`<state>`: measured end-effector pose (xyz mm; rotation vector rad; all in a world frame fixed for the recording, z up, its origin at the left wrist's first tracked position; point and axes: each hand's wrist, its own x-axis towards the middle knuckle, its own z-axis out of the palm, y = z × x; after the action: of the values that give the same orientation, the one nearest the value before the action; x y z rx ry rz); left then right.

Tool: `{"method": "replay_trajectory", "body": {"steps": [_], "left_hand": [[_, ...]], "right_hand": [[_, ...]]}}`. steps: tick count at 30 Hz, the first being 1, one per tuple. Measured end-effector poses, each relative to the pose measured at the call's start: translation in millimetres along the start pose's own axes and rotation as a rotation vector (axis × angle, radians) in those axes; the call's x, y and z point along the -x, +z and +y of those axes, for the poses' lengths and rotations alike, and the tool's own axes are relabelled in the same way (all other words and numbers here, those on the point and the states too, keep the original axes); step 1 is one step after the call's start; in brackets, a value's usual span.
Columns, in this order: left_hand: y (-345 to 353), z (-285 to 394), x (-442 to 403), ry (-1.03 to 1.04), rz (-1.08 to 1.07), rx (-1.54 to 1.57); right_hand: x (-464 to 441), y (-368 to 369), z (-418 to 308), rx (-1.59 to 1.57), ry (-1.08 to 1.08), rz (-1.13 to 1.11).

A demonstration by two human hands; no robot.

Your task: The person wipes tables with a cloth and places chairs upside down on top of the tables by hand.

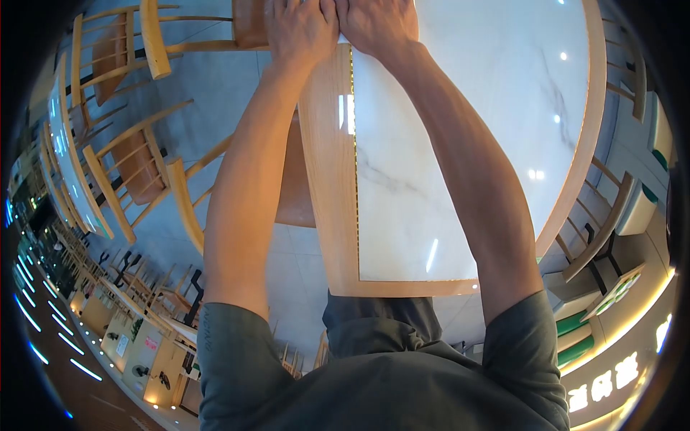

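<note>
Both arms reach forward over a table (402,287) with a white marbled top and a light wood rim. My left hand (303,30) is at the top edge of the view, back up, over the wood border strip. Beside it, my right hand (379,25) is over the marbled surface, also back up. The two thumbs nearly meet between the hands. A small white patch shows just below them, too little to identify. Most of the fingers are cut off by the frame, so whatever they hold or press on is hidden.
Wooden chairs with brown seats (140,169) stand at the left, one seat (295,179) close against the table. On the right are more chairs (611,223) and green-and-white seating (636,208). Another table (72,165) lies at the far left.
</note>
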<state>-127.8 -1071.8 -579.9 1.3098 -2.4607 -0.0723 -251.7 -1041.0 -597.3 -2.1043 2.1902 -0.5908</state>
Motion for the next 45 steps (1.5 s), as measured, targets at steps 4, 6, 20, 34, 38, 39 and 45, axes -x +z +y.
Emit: {"method": "replay_trajectory", "body": {"steps": [4, 6, 20, 34, 38, 39, 45], "left_hand": [[3, -2, -10, -0.086, -0.068, 0.057], [4, -1, -10, -0.109, -0.071, 0.078], [-38, 27, 142, -0.412, -0.231, 0.596], [-112, 118, 451, -0.428, -0.263, 0.864], [-139, 132, 504, -0.519, -0.438, 0.998], [-142, 133, 514, -0.521, -0.434, 1.019], [-145, 146, 534, -0.679, -0.374, 1.068]], "right_hand": [[-12, 2, 4, 0.029, -0.012, -0.022], [-12, 2, 4, 0.026, -0.018, -0.014], [123, -25, -65, -0.004, -0.028, -0.116], [440, -86, -185, 0.05, 0.197, -0.318], [505, -95, -210, 0.037, 0.225, -0.305], [516, -96, -214, 0.037, 0.233, -0.31], [535, -92, -223, 0.034, 0.269, -0.25]]}}
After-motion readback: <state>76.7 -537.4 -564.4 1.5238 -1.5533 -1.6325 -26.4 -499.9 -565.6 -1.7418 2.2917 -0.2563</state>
